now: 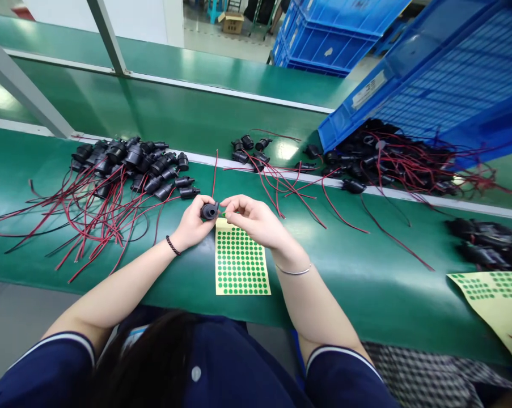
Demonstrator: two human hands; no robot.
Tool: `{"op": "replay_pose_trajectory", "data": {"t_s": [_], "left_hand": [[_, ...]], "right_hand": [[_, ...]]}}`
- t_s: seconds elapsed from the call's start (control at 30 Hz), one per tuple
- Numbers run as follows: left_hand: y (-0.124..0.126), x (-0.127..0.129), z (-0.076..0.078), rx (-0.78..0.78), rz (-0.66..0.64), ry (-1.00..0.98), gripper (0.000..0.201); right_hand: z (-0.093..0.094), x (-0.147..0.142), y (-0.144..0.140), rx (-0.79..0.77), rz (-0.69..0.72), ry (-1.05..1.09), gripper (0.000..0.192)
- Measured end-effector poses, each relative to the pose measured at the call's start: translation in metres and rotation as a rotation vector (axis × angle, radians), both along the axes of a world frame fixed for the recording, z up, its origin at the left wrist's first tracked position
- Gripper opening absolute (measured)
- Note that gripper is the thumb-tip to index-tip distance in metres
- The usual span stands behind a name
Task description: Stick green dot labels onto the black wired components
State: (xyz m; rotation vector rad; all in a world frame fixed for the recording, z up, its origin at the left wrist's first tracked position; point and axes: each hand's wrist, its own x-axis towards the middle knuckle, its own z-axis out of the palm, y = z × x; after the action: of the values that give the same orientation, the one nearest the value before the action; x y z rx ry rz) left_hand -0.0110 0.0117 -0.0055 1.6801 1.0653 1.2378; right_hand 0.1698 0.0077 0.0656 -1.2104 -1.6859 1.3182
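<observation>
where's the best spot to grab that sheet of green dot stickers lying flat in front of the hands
Probably the near short edge of the sticker sheet, coming from the person's side. It lies flat on the green belt, so a corner must be lifted. The far edge sits under the left hand and right hand; the near edge is free.

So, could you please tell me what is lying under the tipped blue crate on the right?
Under the blue crate lies a heap of black connectors with red wires, spilling onto the green table. How far the heap reaches beneath is hidden.
</observation>
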Motion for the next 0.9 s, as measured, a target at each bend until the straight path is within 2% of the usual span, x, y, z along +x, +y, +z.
{"op": "replay_pose_trajectory", "data": {"t_s": [0.33, 0.9], "left_hand": [[0.0016, -0.0016, -0.0001, 0.032, -0.045, 0.143, 0.025], [0.0015, -0.0024, -0.0003, 0.057, -0.03, 0.172, 0.026]], "right_hand": [[-0.0019, -0.0029, 0.0004, 0.027, 0.02, -0.012, 0.004], [0.0007, -0.0102, -0.0024, 0.172, -0.054, -0.157, 0.01]]}}
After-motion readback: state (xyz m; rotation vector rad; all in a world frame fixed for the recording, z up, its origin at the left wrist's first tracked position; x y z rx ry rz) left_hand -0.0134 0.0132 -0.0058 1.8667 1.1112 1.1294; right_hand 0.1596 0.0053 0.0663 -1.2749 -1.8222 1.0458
